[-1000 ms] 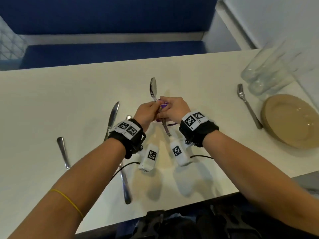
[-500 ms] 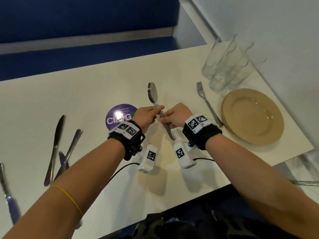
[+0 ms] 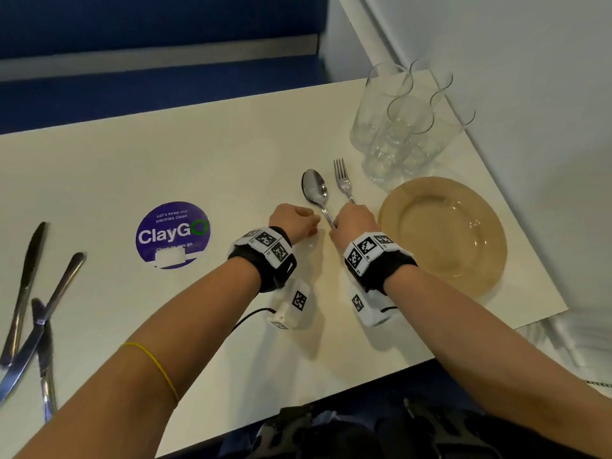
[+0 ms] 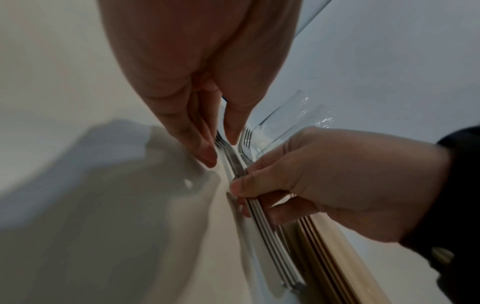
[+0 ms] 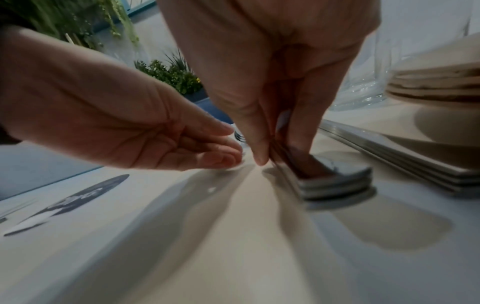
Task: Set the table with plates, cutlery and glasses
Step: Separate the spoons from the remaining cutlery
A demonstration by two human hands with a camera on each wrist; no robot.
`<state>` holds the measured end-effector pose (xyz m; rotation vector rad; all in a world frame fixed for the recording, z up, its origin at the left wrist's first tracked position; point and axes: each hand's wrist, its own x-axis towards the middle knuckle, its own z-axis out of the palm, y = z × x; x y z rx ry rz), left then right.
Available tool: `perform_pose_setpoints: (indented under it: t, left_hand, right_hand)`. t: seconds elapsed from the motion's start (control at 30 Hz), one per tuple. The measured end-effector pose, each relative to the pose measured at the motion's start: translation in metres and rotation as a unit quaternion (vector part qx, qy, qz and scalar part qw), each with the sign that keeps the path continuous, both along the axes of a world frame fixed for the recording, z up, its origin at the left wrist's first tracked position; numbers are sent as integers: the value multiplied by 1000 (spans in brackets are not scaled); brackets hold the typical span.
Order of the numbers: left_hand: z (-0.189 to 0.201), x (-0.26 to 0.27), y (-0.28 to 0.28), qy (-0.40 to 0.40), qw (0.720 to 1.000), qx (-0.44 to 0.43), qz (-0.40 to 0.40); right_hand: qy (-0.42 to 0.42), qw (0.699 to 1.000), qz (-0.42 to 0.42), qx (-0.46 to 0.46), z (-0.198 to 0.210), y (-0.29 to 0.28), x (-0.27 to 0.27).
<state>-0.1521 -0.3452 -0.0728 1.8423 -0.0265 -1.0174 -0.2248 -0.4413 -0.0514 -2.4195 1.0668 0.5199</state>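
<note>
A stack of spoons (image 3: 314, 191) lies on the white table (image 3: 198, 154), bowls pointing away, just left of the forks (image 3: 342, 180). My right hand (image 3: 334, 225) pinches the spoon handles (image 5: 335, 176) between thumb and fingers, low against the table. My left hand (image 3: 313, 223) hovers just left of the handles with relaxed fingers (image 5: 221, 152) and holds nothing. A stack of tan plates (image 3: 443, 233) sits right of the forks. Several clear glasses (image 3: 397, 120) stand behind the plates.
Knives (image 3: 23, 293) lie crossed at the table's left edge. A round purple ClayGo sticker (image 3: 173, 235) marks the table's middle. A wall runs close along the right side behind the glasses, and a blue bench (image 3: 149, 91) lies beyond the far edge.
Both hands carried the spoon stack to the right and set it beside the forks. My left hand has let go of the handles; the right hand still pinches them.
</note>
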Motion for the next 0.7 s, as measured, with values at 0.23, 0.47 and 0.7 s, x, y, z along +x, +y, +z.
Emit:
perform_pose_setpoints:
  t: [0.23,0.47,0.7]
  left_hand:
    - [-2,-6,-24,-18,1000,-7,-11]
    - [-11,-3,-34,-11,1000,-10,-14]
    - [-2,-5,-35,1,1000,-16,-14]
  right_hand:
    - [-34,999,29,-12,-17,-8,-1]
    - [-47,998,26,-16,-18,-15,3]
    - [-48,998,31,-22,-21,-18,4]
